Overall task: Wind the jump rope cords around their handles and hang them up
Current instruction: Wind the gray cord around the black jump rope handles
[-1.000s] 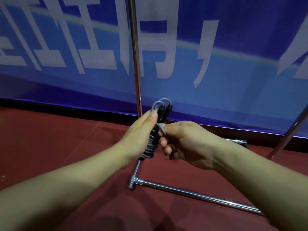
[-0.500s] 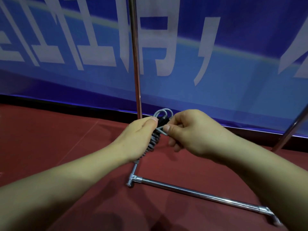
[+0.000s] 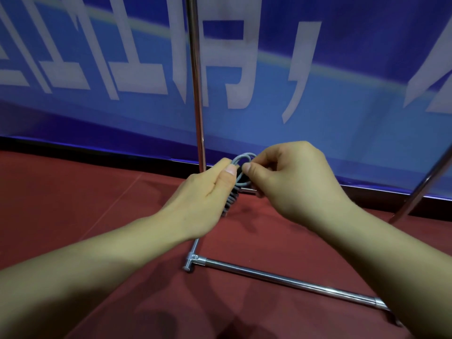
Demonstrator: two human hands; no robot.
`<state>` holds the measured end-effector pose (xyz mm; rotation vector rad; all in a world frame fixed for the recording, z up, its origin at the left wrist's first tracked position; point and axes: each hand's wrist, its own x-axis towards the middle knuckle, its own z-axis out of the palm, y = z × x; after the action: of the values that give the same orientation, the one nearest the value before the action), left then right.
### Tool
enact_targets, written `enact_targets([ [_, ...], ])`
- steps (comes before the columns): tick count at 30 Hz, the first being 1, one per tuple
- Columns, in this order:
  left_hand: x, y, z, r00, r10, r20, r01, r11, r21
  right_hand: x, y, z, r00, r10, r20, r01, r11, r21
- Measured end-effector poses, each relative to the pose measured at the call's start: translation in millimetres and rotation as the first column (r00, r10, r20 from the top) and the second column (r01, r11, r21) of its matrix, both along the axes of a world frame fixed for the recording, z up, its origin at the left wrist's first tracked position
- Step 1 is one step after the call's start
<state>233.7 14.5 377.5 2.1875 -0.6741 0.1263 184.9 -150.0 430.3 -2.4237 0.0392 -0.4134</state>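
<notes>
Just in front of the rack pole (image 3: 197,94), the left hand (image 3: 195,199) grips the wound handles (image 3: 231,200); the right hand (image 3: 291,182) pinches the grey cord loop (image 3: 241,159) (untucked, seemingly). Slackening either grip probably unravels the coils.

A dark red floor (image 3: 73,216) carries a chrome rack (image 3: 281,282), its base bars resting flat on it below a blue banner (image 3: 318,143).

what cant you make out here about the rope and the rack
Head view only:
- Handles: mostly hidden by the left hand and wound cord.
- Cord's free end: hidden under the right hand.
- Rack top and any hooks: cut off by the upper edge.
</notes>
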Motion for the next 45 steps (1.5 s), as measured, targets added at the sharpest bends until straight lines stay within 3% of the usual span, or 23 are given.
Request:
enact_targets([
  [12, -5.8, -8.5, -1.8, 1.0, 0.003, 0.007, -0.003, 0.999, -0.047, 5.0, 3.0, -13.5, 0.981, -0.023, 0.195, 0.025, 1.0, -0.009],
  [16, -5.3, -8.2, -3.9, 1.0, 0.031, 0.004, -0.03, 0.999, -0.042, 6.3, 3.9, -17.0, 0.99, -0.038, 0.137, 0.004, 0.971, 0.239],
  [24, 4.9, -4.8, -0.9, 0.991, 0.132, -0.007, -0.132, 0.982, -0.132, 9.2, 5.2, -25.8, 0.994, 0.105, -0.023, -0.07, 0.788, 0.612],
  [28, 0.4, -8.0, -3.3, 0.996, 0.09, -0.015, -0.091, 0.984, -0.156, 10.9, 2.8, -24.2, 0.995, 0.095, -0.011, -0.071, 0.816, 0.574],
  [33, -4.2, -11.2, -2.6, 0.997, 0.076, -0.03, -0.08, 0.978, -0.191, 12.9, 0.9, -27.0, 0.999, 0.024, 0.03, -0.034, 0.914, 0.405],
  [38, -8.9, -15.7, 0.3, 0.994, 0.096, -0.05, -0.106, 0.964, -0.246, 8.9, 6.3, -26.9, 0.99, -0.021, 0.137, -0.023, 0.95, 0.313],
  [41, -8.7, -18.1, 2.4, 0.987, 0.084, -0.137, -0.127, 0.93, -0.344, 8.9, 10.5, -28.1, 0.978, -0.066, 0.196, 0.003, 0.952, 0.305],
  [45, -8.8, -17.9, 4.7, 0.965, -0.003, -0.262, -0.114, 0.895, -0.431, 13.8, 6.2, -30.3, 0.987, -0.102, 0.121, 0.045, 0.914, 0.404],
])
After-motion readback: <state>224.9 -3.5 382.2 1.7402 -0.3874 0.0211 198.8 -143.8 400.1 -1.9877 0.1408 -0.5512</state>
